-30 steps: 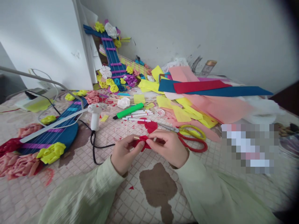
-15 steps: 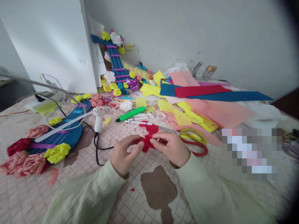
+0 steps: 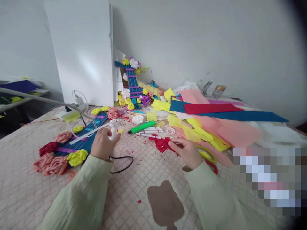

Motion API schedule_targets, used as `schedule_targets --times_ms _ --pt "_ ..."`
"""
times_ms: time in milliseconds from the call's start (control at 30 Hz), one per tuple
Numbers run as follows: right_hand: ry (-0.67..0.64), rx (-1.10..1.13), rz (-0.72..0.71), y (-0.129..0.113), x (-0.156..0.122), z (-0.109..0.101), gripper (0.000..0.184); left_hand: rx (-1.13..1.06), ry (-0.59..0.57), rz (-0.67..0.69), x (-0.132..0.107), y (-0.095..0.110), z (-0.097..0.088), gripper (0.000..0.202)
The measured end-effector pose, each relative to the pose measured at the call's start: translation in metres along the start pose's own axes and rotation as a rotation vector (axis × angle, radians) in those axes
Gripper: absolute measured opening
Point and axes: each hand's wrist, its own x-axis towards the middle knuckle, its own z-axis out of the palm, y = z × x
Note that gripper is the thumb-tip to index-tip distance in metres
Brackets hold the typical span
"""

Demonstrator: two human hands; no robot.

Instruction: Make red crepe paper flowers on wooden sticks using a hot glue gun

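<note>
My left hand (image 3: 102, 144) is wrapped round the handle of a white glue gun (image 3: 113, 128) that stands on the patterned table cover, its black cord (image 3: 123, 164) looping toward me. My right hand (image 3: 187, 151) pinches a red crepe-paper flower (image 3: 162, 144) just above the table. Beside the right hand lie scissors with yellow and red handles (image 3: 208, 155), partly hidden by the hand. A green marker (image 3: 142, 126) and several white pens (image 3: 151, 131) lie just beyond the flower.
A blue paper guitar (image 3: 82, 143) edged with red, pink and yellow paper flowers lies at the left. A second blue guitar (image 3: 131, 83) leans on the wall. Crepe sheets (image 3: 216, 118) in pink, yellow, red and blue pile at the right. A white board (image 3: 83, 51) stands behind.
My left hand let go of the red flower and moved left to grip the glue gun. My right hand keeps the flower. The view has tilted up and shifted left.
</note>
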Motion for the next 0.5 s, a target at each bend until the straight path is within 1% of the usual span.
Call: schedule_targets --times_ms 67,167,233,300,400,500 --pt "0.002 0.004 0.000 0.001 0.001 -0.001 0.029 0.015 -0.002 -0.048 0.009 -0.013 0.008 0.029" --pt "0.005 0.011 0.000 0.001 0.001 0.000 0.028 0.009 -0.024 -0.088 0.021 -0.026 0.024 0.037" --pt "0.009 0.014 0.000 -0.001 0.000 0.000 0.027 -0.011 -0.061 -0.077 0.028 -0.030 0.034 0.031" --pt "0.017 0.015 0.001 -0.002 0.000 -0.001 0.027 -0.035 -0.093 -0.054 0.034 -0.030 0.040 0.024" --pt "0.033 0.019 0.001 -0.004 0.000 -0.003 0.027 -0.078 -0.067 -0.019 0.032 -0.023 0.038 0.025" --pt "0.047 0.026 -0.001 -0.004 0.001 -0.006 0.027 -0.135 -0.027 0.009 0.016 -0.009 0.027 0.027"
